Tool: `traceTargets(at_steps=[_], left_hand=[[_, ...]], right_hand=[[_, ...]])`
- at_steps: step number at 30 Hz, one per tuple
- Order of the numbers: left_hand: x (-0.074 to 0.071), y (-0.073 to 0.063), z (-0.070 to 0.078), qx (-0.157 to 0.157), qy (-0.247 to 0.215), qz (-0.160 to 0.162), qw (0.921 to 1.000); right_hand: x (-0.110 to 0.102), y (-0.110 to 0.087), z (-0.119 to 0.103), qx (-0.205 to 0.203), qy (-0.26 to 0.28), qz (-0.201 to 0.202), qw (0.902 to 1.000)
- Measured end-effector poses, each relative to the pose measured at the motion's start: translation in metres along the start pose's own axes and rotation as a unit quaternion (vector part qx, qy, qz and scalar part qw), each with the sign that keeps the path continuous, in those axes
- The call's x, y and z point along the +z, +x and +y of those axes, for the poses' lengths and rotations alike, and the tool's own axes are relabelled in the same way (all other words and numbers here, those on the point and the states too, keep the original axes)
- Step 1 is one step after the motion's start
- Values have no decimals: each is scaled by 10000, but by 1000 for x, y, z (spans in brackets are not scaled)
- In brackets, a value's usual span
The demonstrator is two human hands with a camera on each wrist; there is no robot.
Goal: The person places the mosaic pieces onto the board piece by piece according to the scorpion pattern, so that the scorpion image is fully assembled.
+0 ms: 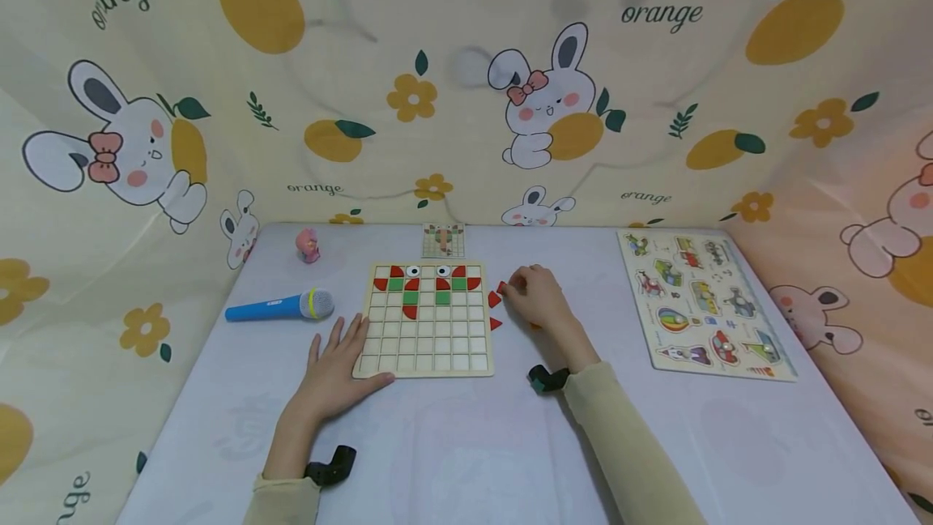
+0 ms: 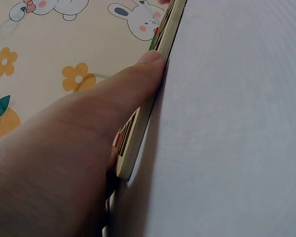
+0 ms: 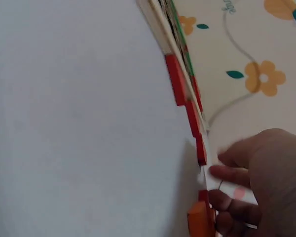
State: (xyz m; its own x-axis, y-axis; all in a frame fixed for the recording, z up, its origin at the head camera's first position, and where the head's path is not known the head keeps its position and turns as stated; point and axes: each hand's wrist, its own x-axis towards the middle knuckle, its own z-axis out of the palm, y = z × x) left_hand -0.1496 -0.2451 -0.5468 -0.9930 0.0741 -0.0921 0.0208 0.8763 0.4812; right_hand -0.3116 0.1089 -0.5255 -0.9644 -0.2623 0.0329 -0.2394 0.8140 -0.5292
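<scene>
A pale grid board (image 1: 437, 373) lies on the white tabletop (image 1: 466, 452) in front of a person; it looks nearly square, without a clear long axis, its two eye discs (image 1: 413, 271) along the far edge. The left hand (image 1: 331, 379) is spread, fingers at the board's left side, thumb on its near edge. The right hand (image 1: 541, 302) has bent fingers beside red pieces (image 1: 496, 323) just right of the board; I cannot tell whether it pinches one. The nearest red triangle points right. Script on the backdrop (image 1: 452, 14) reads "orange" repeatedly.
</scene>
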Motion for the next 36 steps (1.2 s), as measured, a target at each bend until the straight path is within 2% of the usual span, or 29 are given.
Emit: traceTargets(at_steps=[8,15,25,32,36], left_hand=[[0,0,0,-14,16,-9,10000],[1,1,-1,27,31,3,10000],[0,0,0,35,-11,-8,10000],[2,0,-1,45,4,27,10000],[1,-1,-1,41,7,44,10000]], right_hand=[[-10,-2,-1,-474,-364,-584,9965],[-10,-3,-2,-272,-300,-692,9968],[-5,-5,-2,-593,-423,-509,9960],[-5,-6,2,-650,-228,-308,9972],[-7,-8,-6,-633,-24,-216,9978]])
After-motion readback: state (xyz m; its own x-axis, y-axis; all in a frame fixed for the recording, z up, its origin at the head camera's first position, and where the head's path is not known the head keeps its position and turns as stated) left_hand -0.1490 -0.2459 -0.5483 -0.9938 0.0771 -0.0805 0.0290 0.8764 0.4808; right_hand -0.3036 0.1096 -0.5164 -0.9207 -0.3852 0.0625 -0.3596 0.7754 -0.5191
